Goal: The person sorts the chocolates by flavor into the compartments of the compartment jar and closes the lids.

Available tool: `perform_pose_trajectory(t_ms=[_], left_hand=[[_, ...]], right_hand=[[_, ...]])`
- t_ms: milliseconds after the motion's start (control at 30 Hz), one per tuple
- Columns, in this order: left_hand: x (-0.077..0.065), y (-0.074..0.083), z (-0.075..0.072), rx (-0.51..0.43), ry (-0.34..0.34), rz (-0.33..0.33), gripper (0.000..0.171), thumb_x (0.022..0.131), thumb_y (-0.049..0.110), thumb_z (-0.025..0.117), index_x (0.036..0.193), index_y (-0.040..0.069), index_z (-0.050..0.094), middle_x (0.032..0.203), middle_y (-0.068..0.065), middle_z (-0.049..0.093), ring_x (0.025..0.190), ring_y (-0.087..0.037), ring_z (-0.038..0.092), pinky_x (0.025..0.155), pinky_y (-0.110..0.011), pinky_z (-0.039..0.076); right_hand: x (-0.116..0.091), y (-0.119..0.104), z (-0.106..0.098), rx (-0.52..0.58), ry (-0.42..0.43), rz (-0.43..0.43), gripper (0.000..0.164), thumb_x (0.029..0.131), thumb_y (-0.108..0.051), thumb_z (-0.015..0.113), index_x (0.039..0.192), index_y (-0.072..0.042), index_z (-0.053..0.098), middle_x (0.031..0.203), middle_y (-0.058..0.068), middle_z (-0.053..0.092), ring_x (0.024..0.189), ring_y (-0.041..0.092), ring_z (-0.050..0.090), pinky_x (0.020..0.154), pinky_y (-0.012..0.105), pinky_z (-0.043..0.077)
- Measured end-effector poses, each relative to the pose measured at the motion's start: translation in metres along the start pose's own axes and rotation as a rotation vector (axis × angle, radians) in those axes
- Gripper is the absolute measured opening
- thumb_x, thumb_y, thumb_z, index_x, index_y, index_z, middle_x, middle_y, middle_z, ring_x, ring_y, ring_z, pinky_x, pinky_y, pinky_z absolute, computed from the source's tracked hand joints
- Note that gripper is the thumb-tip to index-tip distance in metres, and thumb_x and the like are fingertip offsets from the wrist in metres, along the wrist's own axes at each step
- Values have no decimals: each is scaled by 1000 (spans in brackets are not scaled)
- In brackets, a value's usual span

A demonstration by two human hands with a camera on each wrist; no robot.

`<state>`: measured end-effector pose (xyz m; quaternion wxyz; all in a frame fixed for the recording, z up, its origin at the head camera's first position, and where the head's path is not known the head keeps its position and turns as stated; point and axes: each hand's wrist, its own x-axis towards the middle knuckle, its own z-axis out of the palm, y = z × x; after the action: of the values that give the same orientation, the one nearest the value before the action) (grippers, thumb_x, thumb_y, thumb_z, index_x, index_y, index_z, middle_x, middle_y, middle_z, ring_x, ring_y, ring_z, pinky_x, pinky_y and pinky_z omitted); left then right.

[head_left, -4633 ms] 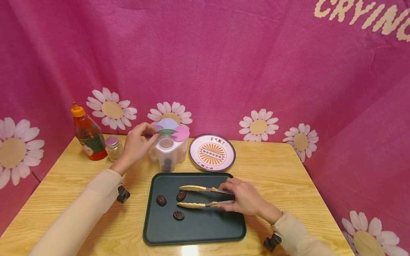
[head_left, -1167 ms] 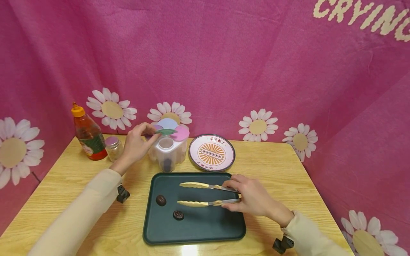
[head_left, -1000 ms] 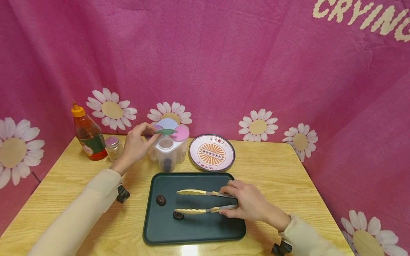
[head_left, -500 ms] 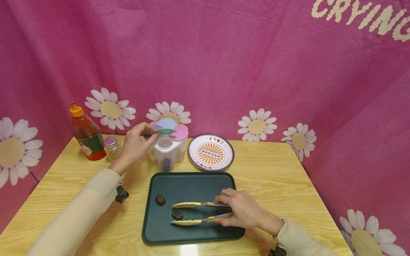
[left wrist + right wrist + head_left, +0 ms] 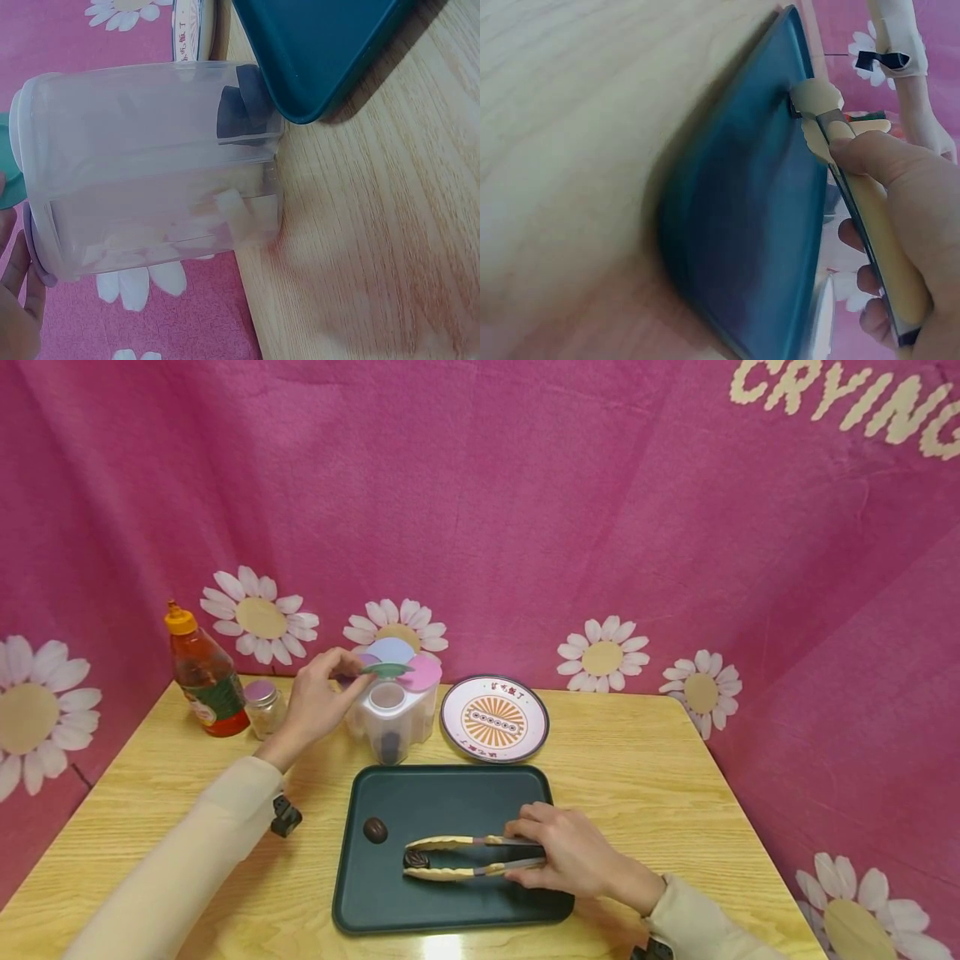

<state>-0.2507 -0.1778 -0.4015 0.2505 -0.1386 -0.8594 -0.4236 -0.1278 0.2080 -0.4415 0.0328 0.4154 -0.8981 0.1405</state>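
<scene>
My left hand (image 5: 321, 700) pinches the raised green lid (image 5: 387, 670) of a clear multi-compartment container (image 5: 388, 727). Below that lid the round opening is uncovered, and dark pieces (image 5: 244, 112) lie at the compartment's bottom. With my right hand (image 5: 564, 850) I grip a pair of tongs (image 5: 487, 840) with cream-coloured tips, low over a dark tray (image 5: 450, 906). The tips stand on either side of a leaf-patterned chocolate (image 5: 416, 859), close against it. Another oval chocolate (image 5: 375, 830) lies farther left on the tray.
A patterned plate (image 5: 495, 752) stands behind the tray, right of the container. To the container's left are a small jar (image 5: 264, 710) with a pink lid and a red sauce bottle (image 5: 210, 681) with an orange cap. A pink cloth (image 5: 480, 510) hangs behind the table.
The swirl-topped chocolate between the tongs at first is gone from the tray. The tongs have since moved towards the tray's front, round the leaf-patterned chocolate, and narrowed. My left hand stays put.
</scene>
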Motion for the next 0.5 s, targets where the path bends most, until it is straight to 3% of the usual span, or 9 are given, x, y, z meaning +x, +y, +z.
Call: perform_pose_trajectory(t_ms=[267, 500], left_hand=[[-1, -1, 0, 7, -1, -10, 21, 93, 8, 80, 106, 1, 67, 103, -17, 73, 93, -30, 69, 84, -39, 58], [0, -1, 0, 4, -5, -13, 21, 93, 8, 81, 107, 2, 67, 104, -17, 73, 94, -30, 70, 83, -29, 56]], right_hand=[[16, 5, -22, -61, 105, -4, 39, 82, -46, 87, 108, -20, 76, 92, -8, 65, 74, -1, 49, 61, 13, 37], [38, 8, -44, -112, 239, -38, 46, 75, -42, 93, 108, -15, 76, 99, -2, 70, 79, 7, 59, 63, 19, 46]])
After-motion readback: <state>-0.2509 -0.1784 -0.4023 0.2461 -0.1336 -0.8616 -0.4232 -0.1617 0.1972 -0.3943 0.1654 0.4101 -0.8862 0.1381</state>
